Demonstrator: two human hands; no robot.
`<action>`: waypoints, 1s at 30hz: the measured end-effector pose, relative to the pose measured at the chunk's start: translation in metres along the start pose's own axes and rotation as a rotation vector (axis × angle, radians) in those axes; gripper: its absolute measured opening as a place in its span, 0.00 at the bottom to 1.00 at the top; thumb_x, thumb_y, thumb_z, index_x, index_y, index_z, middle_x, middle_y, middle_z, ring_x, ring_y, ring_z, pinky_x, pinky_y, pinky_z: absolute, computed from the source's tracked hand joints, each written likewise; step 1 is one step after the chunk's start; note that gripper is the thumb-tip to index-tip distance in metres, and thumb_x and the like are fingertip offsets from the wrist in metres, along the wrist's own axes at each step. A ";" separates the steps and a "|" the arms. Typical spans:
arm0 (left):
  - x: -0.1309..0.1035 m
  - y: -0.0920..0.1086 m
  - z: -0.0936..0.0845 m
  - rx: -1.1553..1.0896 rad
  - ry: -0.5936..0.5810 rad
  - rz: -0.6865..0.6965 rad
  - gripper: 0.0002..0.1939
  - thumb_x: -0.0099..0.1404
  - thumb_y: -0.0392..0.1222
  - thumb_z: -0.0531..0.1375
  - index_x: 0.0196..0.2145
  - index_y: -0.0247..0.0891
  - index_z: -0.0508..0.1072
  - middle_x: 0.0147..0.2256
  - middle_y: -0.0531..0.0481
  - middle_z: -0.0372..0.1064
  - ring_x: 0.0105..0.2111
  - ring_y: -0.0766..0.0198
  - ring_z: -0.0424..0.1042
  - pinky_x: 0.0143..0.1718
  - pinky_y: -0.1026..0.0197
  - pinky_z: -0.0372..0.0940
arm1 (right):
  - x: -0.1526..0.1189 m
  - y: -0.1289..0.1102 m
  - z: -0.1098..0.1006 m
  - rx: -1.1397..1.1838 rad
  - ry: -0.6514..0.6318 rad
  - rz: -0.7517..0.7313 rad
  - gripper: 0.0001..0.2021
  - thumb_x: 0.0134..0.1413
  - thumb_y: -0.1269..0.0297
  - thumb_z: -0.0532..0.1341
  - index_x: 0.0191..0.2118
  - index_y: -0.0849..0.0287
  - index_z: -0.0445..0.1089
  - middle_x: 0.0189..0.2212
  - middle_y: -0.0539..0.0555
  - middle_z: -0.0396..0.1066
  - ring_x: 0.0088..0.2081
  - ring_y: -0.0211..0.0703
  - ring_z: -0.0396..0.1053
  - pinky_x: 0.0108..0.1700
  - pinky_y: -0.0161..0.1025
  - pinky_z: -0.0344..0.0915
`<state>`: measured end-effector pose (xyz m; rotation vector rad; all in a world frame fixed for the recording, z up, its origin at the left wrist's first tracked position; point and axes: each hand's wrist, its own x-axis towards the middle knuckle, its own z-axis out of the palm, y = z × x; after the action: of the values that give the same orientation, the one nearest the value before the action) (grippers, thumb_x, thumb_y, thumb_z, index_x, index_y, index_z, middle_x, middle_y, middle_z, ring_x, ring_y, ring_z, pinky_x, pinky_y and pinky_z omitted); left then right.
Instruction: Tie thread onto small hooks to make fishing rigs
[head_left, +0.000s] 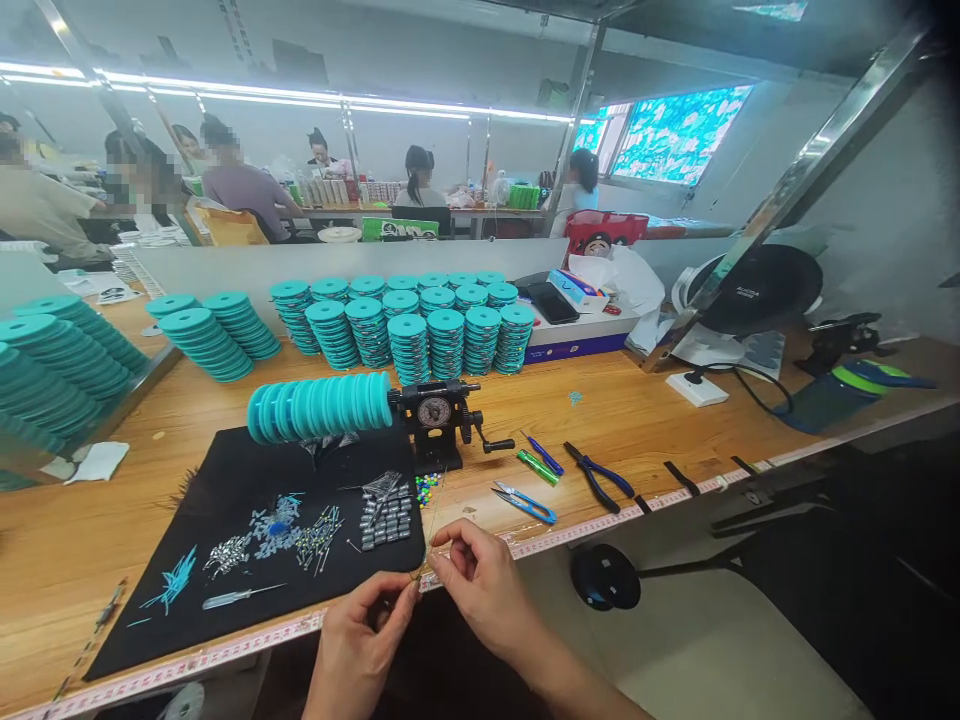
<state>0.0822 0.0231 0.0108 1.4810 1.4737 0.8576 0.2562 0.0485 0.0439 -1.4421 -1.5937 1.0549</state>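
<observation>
My left hand (360, 635) and my right hand (484, 585) meet at the table's front edge, fingertips pinched close together. Both seem closed on a thin line (435, 515), which runs up from the fingers toward the winder; any small part at the fingertips is too fine to name. Beyond them, grey cylindrical weights (386, 520) lie in rows on a black mat (315, 580), beside small metal pins (319, 540), clear sleeves (274, 530) and silvery pieces (227, 555). Coloured beads (427, 488) sit by the foot of a hand-cranked winder (439, 420) carrying turquoise foam spools (322, 405).
Blue snips (525, 503), pliers (600, 478), a green cylinder (538, 467) and a screwdriver (240, 597) lie around. Stacked turquoise spools (409, 345) stand behind. A tape measure (225, 650) lines the front edge. Other people sit at far benches.
</observation>
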 end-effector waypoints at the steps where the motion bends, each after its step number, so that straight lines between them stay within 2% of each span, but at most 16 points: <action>1: -0.001 0.000 0.000 0.029 0.008 0.016 0.15 0.64 0.53 0.59 0.35 0.39 0.78 0.27 0.53 0.76 0.26 0.61 0.71 0.27 0.65 0.63 | 0.000 0.000 0.001 -0.008 -0.004 -0.002 0.02 0.56 0.68 0.62 0.36 0.56 0.71 0.20 0.42 0.54 0.24 0.35 0.56 0.28 0.32 0.52; 7: -0.002 -0.004 -0.001 0.155 0.060 0.161 0.11 0.65 0.48 0.58 0.36 0.40 0.77 0.25 0.55 0.73 0.21 0.65 0.65 0.24 0.65 0.60 | -0.004 -0.011 0.004 -0.098 -0.001 -0.110 0.04 0.56 0.72 0.61 0.31 0.58 0.70 0.23 0.44 0.59 0.27 0.35 0.58 0.31 0.33 0.51; 10: -0.002 -0.003 0.000 0.182 0.104 0.215 0.08 0.64 0.44 0.60 0.32 0.41 0.77 0.23 0.55 0.70 0.21 0.66 0.64 0.25 0.65 0.59 | -0.007 -0.016 0.012 -0.089 -0.037 -0.102 0.04 0.57 0.71 0.61 0.31 0.59 0.70 0.22 0.44 0.59 0.26 0.36 0.58 0.30 0.34 0.50; 12: -0.001 0.001 0.000 0.141 0.134 0.184 0.07 0.62 0.43 0.61 0.28 0.40 0.75 0.21 0.55 0.68 0.20 0.66 0.63 0.24 0.66 0.58 | -0.008 -0.017 0.018 -0.048 -0.065 -0.082 0.04 0.57 0.69 0.61 0.31 0.58 0.70 0.20 0.43 0.57 0.24 0.35 0.56 0.28 0.34 0.50; 14: 0.001 0.005 0.000 -0.004 0.112 0.099 0.09 0.62 0.44 0.61 0.27 0.39 0.73 0.22 0.55 0.68 0.21 0.66 0.63 0.24 0.66 0.59 | -0.008 -0.013 0.023 0.028 -0.063 -0.064 0.05 0.59 0.66 0.60 0.32 0.58 0.70 0.20 0.43 0.55 0.23 0.35 0.55 0.27 0.33 0.50; 17: 0.005 0.011 0.001 -0.315 0.029 -0.063 0.12 0.61 0.50 0.61 0.28 0.38 0.71 0.24 0.53 0.69 0.22 0.66 0.65 0.22 0.67 0.60 | -0.008 -0.003 0.023 0.180 -0.010 -0.035 0.07 0.62 0.62 0.57 0.35 0.59 0.69 0.23 0.45 0.59 0.26 0.36 0.57 0.29 0.33 0.53; 20: 0.008 0.013 0.001 -0.484 0.026 -0.156 0.16 0.57 0.54 0.64 0.28 0.37 0.72 0.29 0.50 0.70 0.23 0.67 0.64 0.19 0.68 0.56 | -0.008 0.008 0.019 0.270 0.020 0.008 0.09 0.62 0.59 0.57 0.36 0.59 0.68 0.26 0.47 0.63 0.28 0.38 0.60 0.31 0.34 0.56; 23: 0.007 0.015 0.002 -0.543 0.082 -0.148 0.16 0.56 0.51 0.66 0.23 0.36 0.72 0.35 0.47 0.70 0.35 0.61 0.67 0.31 0.66 0.63 | -0.010 0.015 0.015 0.341 -0.011 0.060 0.12 0.61 0.56 0.59 0.32 0.60 0.67 0.28 0.49 0.65 0.30 0.38 0.61 0.33 0.34 0.58; 25: 0.006 0.018 0.003 -0.576 0.098 -0.139 0.15 0.56 0.50 0.67 0.22 0.36 0.71 0.34 0.47 0.70 0.40 0.58 0.66 0.40 0.64 0.62 | -0.012 0.015 0.015 0.414 -0.059 0.110 0.14 0.59 0.54 0.61 0.33 0.61 0.69 0.28 0.49 0.65 0.29 0.38 0.61 0.32 0.34 0.58; 27: 0.004 0.023 0.003 -0.597 0.078 -0.129 0.15 0.56 0.49 0.67 0.23 0.36 0.71 0.33 0.49 0.68 0.38 0.59 0.65 0.42 0.63 0.61 | -0.014 0.013 0.017 0.501 -0.116 0.155 0.15 0.56 0.51 0.63 0.35 0.61 0.70 0.29 0.50 0.66 0.28 0.37 0.60 0.30 0.33 0.58; 30: -0.001 0.030 0.004 -0.604 0.023 -0.100 0.16 0.56 0.50 0.66 0.22 0.37 0.69 0.29 0.51 0.64 0.33 0.62 0.64 0.38 0.64 0.61 | -0.019 0.008 0.023 0.629 -0.153 0.193 0.17 0.52 0.50 0.66 0.35 0.61 0.70 0.28 0.49 0.66 0.27 0.36 0.61 0.29 0.32 0.58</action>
<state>0.0977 0.0232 0.0367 0.9424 1.1492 1.1348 0.2405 0.0277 0.0273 -1.1075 -1.0786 1.6322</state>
